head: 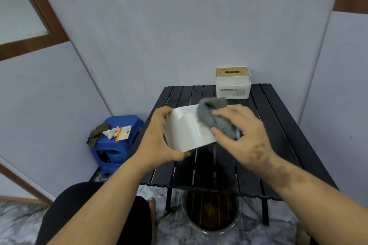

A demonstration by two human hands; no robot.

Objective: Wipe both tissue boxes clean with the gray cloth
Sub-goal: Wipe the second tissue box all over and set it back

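Above the near half of the black slatted table (278, 125), a left hand (159, 137) grips a tilted white tissue box (187, 129) while the right hand (245, 131) clutches the gray cloth (217, 119) against it, the lidded second box (233, 82) apparently still waiting at the far edge.

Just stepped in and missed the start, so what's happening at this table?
A person is cleaning tissue boxes. The left hand grips a white tissue box tilted above the black slatted table, while the right hand presses a gray cloth against it. A second tissue box with a wooden lid stands at the table's far edge.
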